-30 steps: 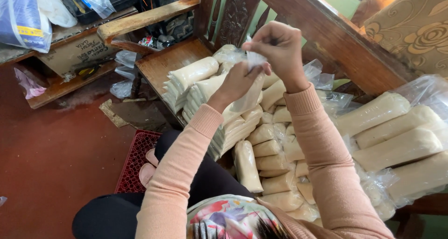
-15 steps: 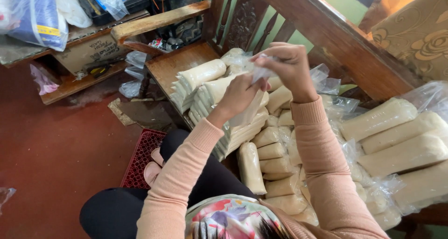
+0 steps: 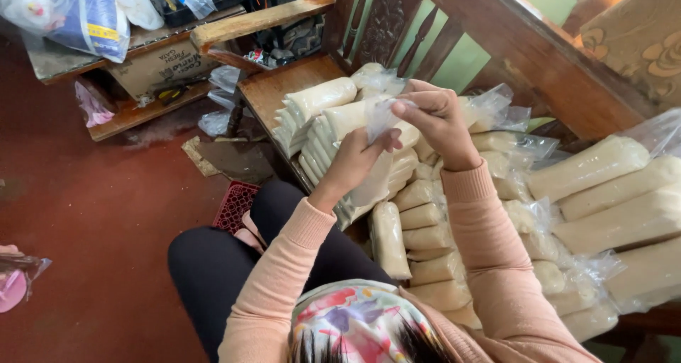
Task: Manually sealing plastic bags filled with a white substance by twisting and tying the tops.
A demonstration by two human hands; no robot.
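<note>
The wooden bench (image 3: 298,86) fills the upper middle of the view, its dark carved back rising behind and its seat nearly covered by a heap of clear packets of pale filling (image 3: 425,214). More long packets (image 3: 610,193) lie stacked at the far right. Red floor (image 3: 92,214) spreads to the left, with a low wooden shelf (image 3: 135,115) and a cardboard box (image 3: 159,69) beyond it. The 2 hands meet above the heap. The left hand (image 3: 355,161) is closed around the body of a clear plastic bag (image 3: 379,132) holding pale filling. The right hand (image 3: 440,118) pinches the bag's loose top between thumb and fingertips, just above the left
</note>
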